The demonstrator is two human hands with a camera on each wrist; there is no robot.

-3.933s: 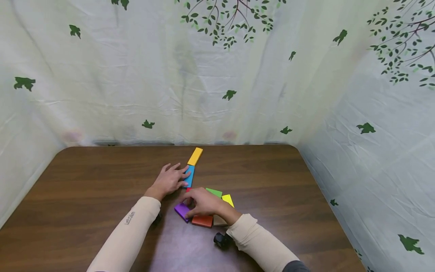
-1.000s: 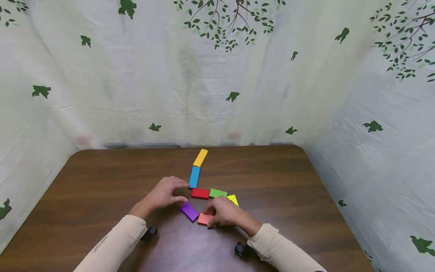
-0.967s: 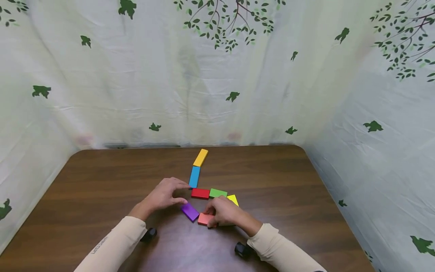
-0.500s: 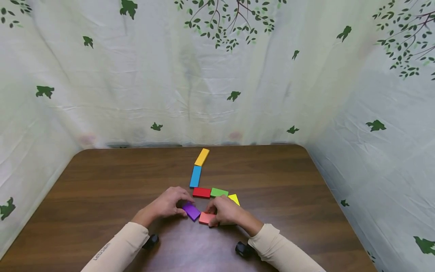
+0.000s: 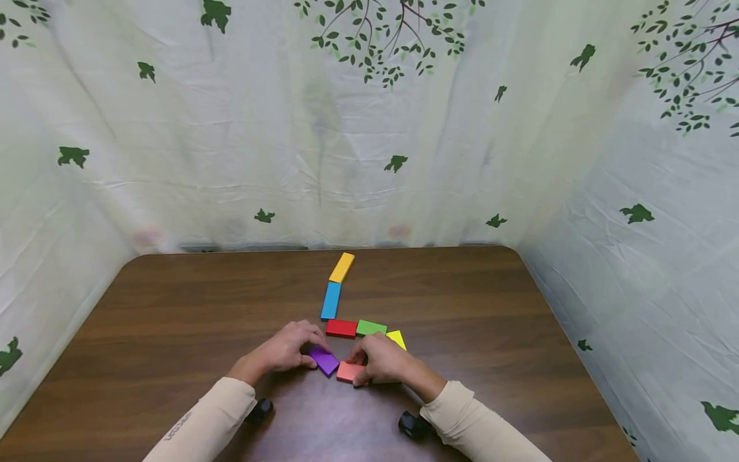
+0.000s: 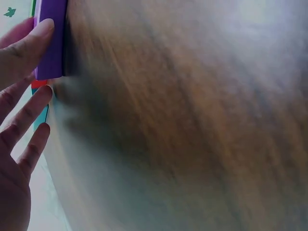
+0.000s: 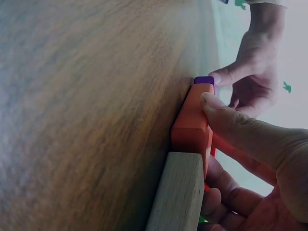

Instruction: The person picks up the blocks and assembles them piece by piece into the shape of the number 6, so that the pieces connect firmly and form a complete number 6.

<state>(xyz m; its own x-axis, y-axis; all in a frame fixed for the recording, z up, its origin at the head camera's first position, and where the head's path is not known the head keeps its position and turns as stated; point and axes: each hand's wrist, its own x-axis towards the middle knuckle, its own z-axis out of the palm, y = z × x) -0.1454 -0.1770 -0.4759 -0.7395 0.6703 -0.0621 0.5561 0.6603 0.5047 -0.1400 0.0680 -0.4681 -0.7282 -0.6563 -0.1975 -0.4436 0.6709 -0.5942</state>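
Near the table's middle my left hand (image 5: 285, 350) pinches a purple block (image 5: 325, 361) by its left end. The left wrist view shows its thumb on one face of the purple block (image 6: 52, 43), the other fingers spread. To the right, my right hand (image 5: 383, 359) holds a coral-orange block (image 5: 349, 371) between thumb and fingers. That block's far end meets or nearly meets the purple one. A pale wooden block (image 7: 178, 192) adjoins the orange block's other end; the right hand mostly hides it in the head view.
Behind the hands lie a red block (image 5: 341, 328), a green block (image 5: 371, 327) and a partly covered yellow block (image 5: 398, 338). A blue block (image 5: 331, 301) and an amber block (image 5: 342, 267) run toward the back edge of the wooden table (image 5: 202, 289). A printed curtain (image 5: 346, 192) hangs behind.
Since the earliest frame my left hand has left the blue block and come nearer to grip the purple one. My right hand has shifted from the purple block to the orange one.
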